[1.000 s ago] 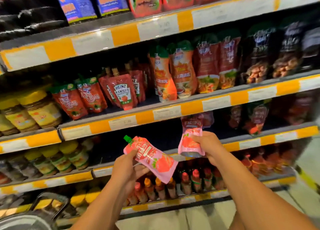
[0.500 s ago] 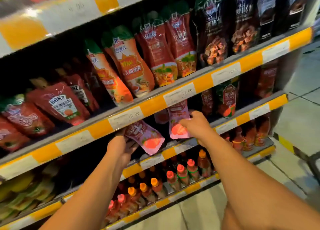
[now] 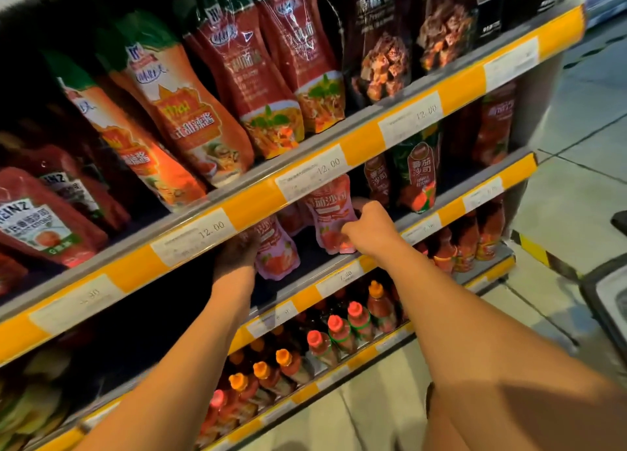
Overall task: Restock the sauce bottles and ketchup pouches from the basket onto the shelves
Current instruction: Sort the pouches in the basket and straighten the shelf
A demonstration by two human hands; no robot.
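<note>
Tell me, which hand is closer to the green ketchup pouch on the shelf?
Right. The right hand holds a pink pouch just left of the green ketchup pouch; the left hand holds another pink pouch farther left.

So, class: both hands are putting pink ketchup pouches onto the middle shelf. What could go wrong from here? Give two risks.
1. The left pouch hangs near the shelf edge, tilted; if the left hand lets go too soon, it could slip off onto the bottles below.
2. The right hand works close beside the standing red pouches; a nudge might topple them.
</note>
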